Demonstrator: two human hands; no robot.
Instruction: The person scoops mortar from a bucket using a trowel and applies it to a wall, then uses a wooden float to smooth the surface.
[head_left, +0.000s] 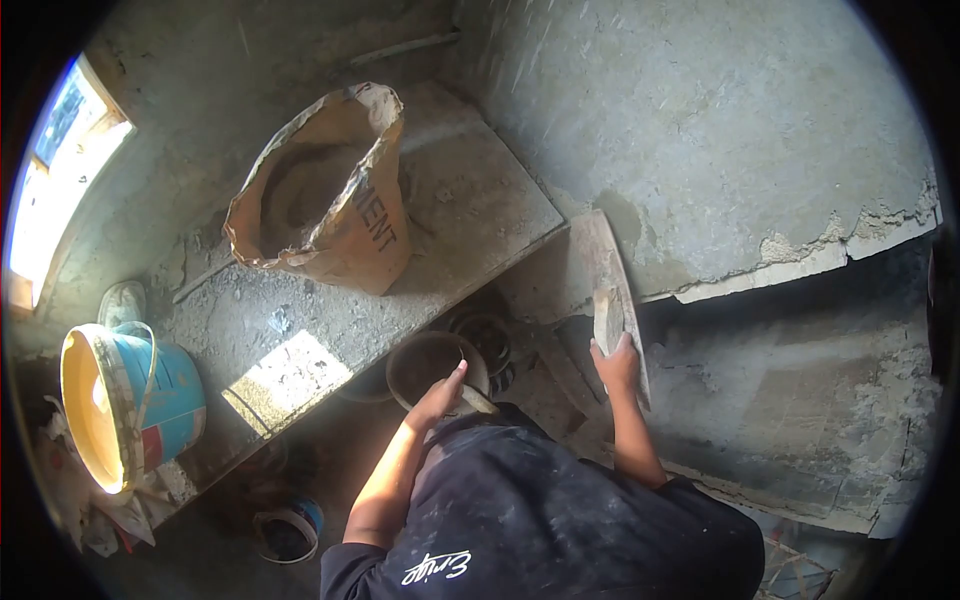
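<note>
My right hand (pixel 617 362) is closed round the handle of a long flat plastering float (pixel 600 255), whose blade lies against or very near the grey wall by the slab's corner. Lower and to the left, my left hand (pixel 442 394) is wrapped round the handle of a tool (pixel 478 400); most of that tool is hidden by my hand and shirt. Beneath my left hand stands a round bucket (pixel 415 362). An open paper cement bag (pixel 365 235) stands on the concrete slab (pixel 470 210), holding grey powder.
A blue and yellow bucket (pixel 170 385) lies tilted at the left end of the slab. A small bucket (pixel 285 535) is on the floor below. The plastered wall (pixel 720 130) has a broken lower edge at right. A bright window (pixel 65 170) is at far left.
</note>
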